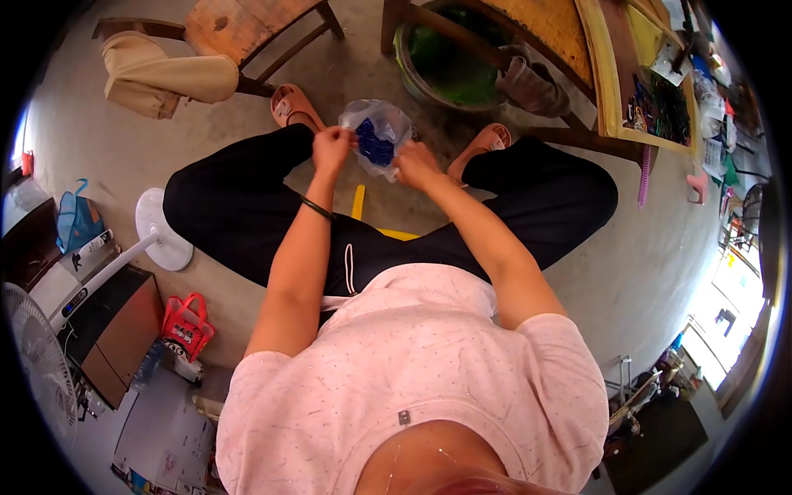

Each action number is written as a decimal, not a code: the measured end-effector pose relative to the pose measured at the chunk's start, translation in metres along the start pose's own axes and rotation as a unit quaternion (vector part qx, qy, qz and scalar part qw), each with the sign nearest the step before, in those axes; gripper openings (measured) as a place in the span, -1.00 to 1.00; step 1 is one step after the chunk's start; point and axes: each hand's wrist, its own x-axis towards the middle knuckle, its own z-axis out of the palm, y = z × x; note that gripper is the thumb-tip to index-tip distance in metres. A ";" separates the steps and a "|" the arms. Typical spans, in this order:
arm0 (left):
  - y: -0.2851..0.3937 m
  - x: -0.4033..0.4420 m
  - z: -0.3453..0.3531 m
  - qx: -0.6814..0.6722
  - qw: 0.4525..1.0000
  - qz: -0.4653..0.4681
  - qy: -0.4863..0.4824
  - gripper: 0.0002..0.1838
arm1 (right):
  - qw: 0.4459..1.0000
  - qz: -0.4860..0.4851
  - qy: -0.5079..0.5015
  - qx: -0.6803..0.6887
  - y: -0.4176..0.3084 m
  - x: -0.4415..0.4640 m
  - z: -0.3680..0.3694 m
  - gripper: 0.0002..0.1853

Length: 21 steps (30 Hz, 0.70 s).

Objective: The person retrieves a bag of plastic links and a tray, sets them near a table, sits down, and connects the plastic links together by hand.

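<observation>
Between my knees, above the floor, I hold a clear plastic bag [388, 115] by its two sides. Its mouth is spread, and a mass of small dark blue pieces [376, 144] shows inside; they are too small to name. My left hand [332, 148] pinches the bag's left edge, fingers closed. On the opposite side my right hand [417, 164] grips the right edge, its fingers closed as well. A dark band circles my left wrist.
Ahead stand wooden benches [239, 25], one with a beige cloth [157, 74] over it. A green-lined tub [454, 66] sits beyond my right foot. At right is a wooden tray [652, 99] of small dark items. A fan base [164, 229] and red bag [188, 326] lie left.
</observation>
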 end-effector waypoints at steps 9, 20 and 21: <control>0.045 -0.024 0.004 -0.105 0.994 -0.035 -0.026 -0.78 | 0.969 0.138 0.182 -0.091 0.049 -0.042 -0.044 -0.80; 0.011 -0.004 0.010 -0.108 0.992 -0.054 0.024 -0.82 | 0.985 -0.086 0.128 0.078 -0.025 0.029 0.006 -0.73; 0.015 -0.004 0.008 -0.099 0.992 -0.060 0.044 -0.82 | 0.996 -0.048 0.040 0.063 -0.024 0.039 0.012 -0.74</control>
